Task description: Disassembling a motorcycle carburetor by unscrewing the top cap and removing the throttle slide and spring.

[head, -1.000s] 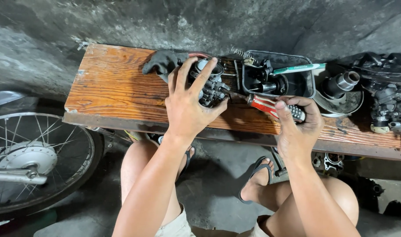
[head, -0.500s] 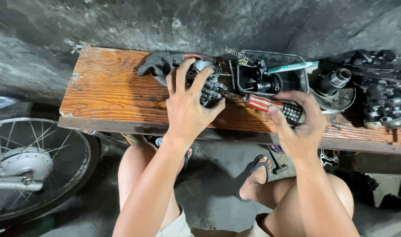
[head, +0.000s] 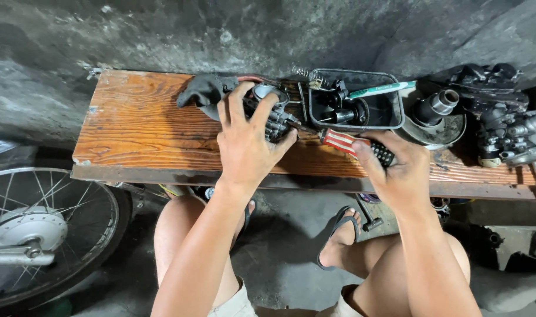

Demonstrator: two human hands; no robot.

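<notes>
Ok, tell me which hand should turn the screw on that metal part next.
Right, probably: the right hand already grips the red-handled screwdriver, its tip at the metal part, while the left hand is busy pinning that part down.

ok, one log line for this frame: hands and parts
left hand: pressing carburetor on wooden bench | right hand: gripping red-handled screwdriver, tip at carburetor | black tray behind
</notes>
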